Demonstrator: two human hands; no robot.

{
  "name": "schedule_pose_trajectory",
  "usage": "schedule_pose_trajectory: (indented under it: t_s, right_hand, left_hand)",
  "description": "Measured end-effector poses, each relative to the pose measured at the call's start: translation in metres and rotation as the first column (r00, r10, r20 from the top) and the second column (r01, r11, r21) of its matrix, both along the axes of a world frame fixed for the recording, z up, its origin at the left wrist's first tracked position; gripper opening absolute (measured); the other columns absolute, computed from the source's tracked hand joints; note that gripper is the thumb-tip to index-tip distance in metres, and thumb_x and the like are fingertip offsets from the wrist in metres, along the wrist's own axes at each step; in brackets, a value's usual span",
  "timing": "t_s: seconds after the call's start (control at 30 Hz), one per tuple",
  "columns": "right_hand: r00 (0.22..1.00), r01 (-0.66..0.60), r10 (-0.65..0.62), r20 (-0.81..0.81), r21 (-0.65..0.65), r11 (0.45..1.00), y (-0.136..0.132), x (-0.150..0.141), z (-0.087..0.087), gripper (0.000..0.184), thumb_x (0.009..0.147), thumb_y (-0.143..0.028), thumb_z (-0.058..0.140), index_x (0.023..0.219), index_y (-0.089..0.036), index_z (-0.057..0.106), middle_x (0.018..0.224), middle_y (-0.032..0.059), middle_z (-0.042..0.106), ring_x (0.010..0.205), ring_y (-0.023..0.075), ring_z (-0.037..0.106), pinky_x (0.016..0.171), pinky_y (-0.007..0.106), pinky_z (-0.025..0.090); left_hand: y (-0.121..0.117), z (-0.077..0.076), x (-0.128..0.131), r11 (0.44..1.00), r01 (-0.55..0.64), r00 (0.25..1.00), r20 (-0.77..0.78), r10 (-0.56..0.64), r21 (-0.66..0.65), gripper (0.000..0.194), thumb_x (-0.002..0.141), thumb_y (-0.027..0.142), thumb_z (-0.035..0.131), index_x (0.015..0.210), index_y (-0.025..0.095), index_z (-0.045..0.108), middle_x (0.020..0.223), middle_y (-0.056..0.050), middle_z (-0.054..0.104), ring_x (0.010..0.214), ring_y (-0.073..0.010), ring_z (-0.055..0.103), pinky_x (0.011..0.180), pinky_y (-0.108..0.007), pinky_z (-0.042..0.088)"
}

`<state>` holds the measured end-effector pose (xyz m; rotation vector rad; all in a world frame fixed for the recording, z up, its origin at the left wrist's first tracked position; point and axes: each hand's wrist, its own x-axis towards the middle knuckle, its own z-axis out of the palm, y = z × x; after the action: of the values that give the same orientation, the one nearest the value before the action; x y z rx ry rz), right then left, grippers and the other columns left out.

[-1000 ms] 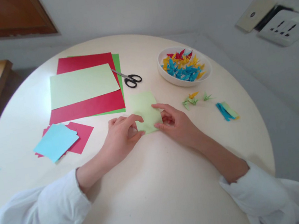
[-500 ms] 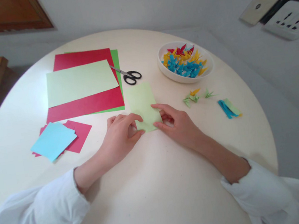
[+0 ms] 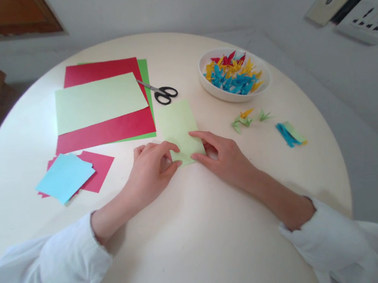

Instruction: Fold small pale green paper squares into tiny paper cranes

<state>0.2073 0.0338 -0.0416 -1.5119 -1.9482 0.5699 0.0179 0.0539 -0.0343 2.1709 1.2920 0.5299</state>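
A narrow pale green sheet of paper (image 3: 177, 122) lies in front of me, its long side pointing away. My left hand (image 3: 152, 167) grips its near left corner between thumb and fingers. On the near right side, my right hand (image 3: 221, 155) holds the same sheet, index finger and thumb on its top face and the other fingers curled at its edge. Just beyond the sheet's far end rest scissors (image 3: 163, 93) with black handles, their blade tips over the stacked large papers.
At the back left, a large pale green sheet (image 3: 99, 102) covers red paper (image 3: 110, 130). Light blue squares (image 3: 65, 177) lie over pink ones (image 3: 99, 168). A white bowl (image 3: 215, 92) holds several folded paper cranes. Small green cranes (image 3: 242, 122) and paper strips (image 3: 290, 134) lie at right.
The view has shifted slightly. The right fingertips have slid a little inward on the sheet; both hands otherwise keep their hold.
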Motion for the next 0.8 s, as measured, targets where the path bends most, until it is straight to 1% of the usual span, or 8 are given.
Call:
schedule_pose_trajectory:
  t_s: [0.17, 0.3, 0.53, 0.8]
  right_hand:
    - [1.000, -0.001, 0.001, -0.004, 0.001, 1.000, -0.0004, -0.0008, 0.0005, 0.039, 0.076, -0.023, 0.061, 0.114, -0.020, 0.058, 0.090, 0.0033, 0.067, 0.068, 0.0143, 0.057, 0.071, 0.029, 0.048]
    - [1.000, -0.002, 0.002, 0.022, 0.006, 1.000, -0.0002, -0.0011, 0.0008, 0.038, 0.075, -0.022, 0.062, 0.113, -0.018, 0.059, 0.092, 0.0048, 0.068, 0.070, 0.0150, 0.058, 0.073, 0.030, 0.048]
    - [0.999, -0.003, 0.001, 0.052, 0.024, 1.000, 0.0007, -0.0016, -0.0015, 0.034, 0.077, -0.021, 0.061, 0.110, -0.022, 0.061, 0.095, 0.0045, 0.068, 0.073, 0.0160, 0.060, 0.075, 0.031, 0.048]
    - [0.994, -0.011, 0.007, 0.106, 0.036, 0.999, 0.0009, -0.0030, -0.0007, 0.034, 0.075, -0.018, 0.063, 0.110, -0.017, 0.061, 0.094, 0.0062, 0.068, 0.074, 0.0168, 0.060, 0.072, 0.030, 0.048]
  left_hand:
    - [0.0004, 0.0003, 0.0008, 1.000, -0.006, 1.000, -0.016, 0.006, -0.003, 0.015, 0.076, 0.024, 0.057, 0.091, 0.023, 0.056, 0.075, 0.002, 0.057, 0.084, -0.0184, 0.055, 0.087, -0.038, 0.032]
    - [0.0004, 0.0004, 0.0010, 1.000, -0.006, 1.000, -0.014, 0.006, 0.001, 0.014, 0.077, 0.024, 0.057, 0.091, 0.023, 0.056, 0.075, 0.002, 0.057, 0.083, -0.0182, 0.055, 0.088, -0.038, 0.032]
    - [0.0003, 0.0004, 0.0011, 1.000, -0.018, 1.000, -0.008, 0.018, -0.002, 0.016, 0.075, 0.024, 0.058, 0.091, 0.023, 0.057, 0.074, 0.002, 0.057, 0.083, -0.0185, 0.055, 0.087, -0.038, 0.032]
    - [0.0004, 0.0004, 0.0019, 1.000, -0.019, 1.000, 0.004, 0.019, 0.001, 0.017, 0.075, 0.024, 0.059, 0.092, 0.022, 0.057, 0.069, 0.004, 0.057, 0.080, -0.0181, 0.056, 0.085, -0.036, 0.033]
